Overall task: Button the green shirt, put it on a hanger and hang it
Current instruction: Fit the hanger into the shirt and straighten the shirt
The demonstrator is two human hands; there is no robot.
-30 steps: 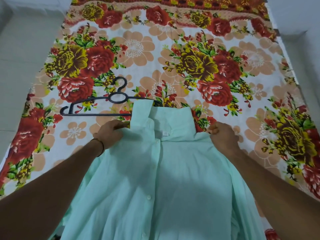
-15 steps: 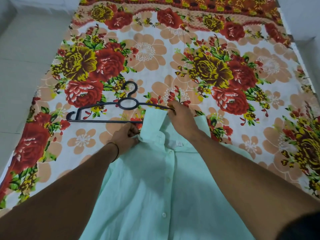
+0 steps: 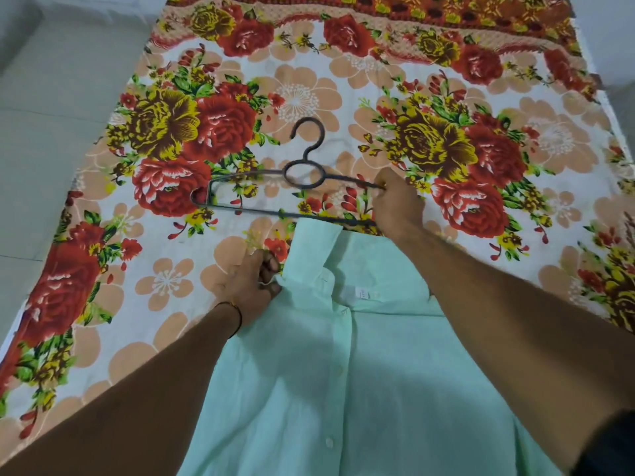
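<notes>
Head cam: green shirt (image 3: 360, 372) lies buttoned on the floral bedsheet (image 3: 309, 94), collar end up. Left hand (image 3: 247, 286) grips shirt fabric beside the collar. Right hand (image 3: 398, 204) clenched on right end of the black hanger (image 3: 275, 187), just above the collar, hook pointing away

there is one green shirt (image 3: 360, 389) with two buttons (image 3: 340, 371) plainly showing and one white label (image 3: 359, 293) in its collar, one black hanger (image 3: 323, 175), one flowered bedsheet (image 3: 309, 97), two hands, a left hand (image 3: 247, 283) and a right hand (image 3: 398, 207), and one thin dark band (image 3: 237, 314) on the left wrist.
</notes>
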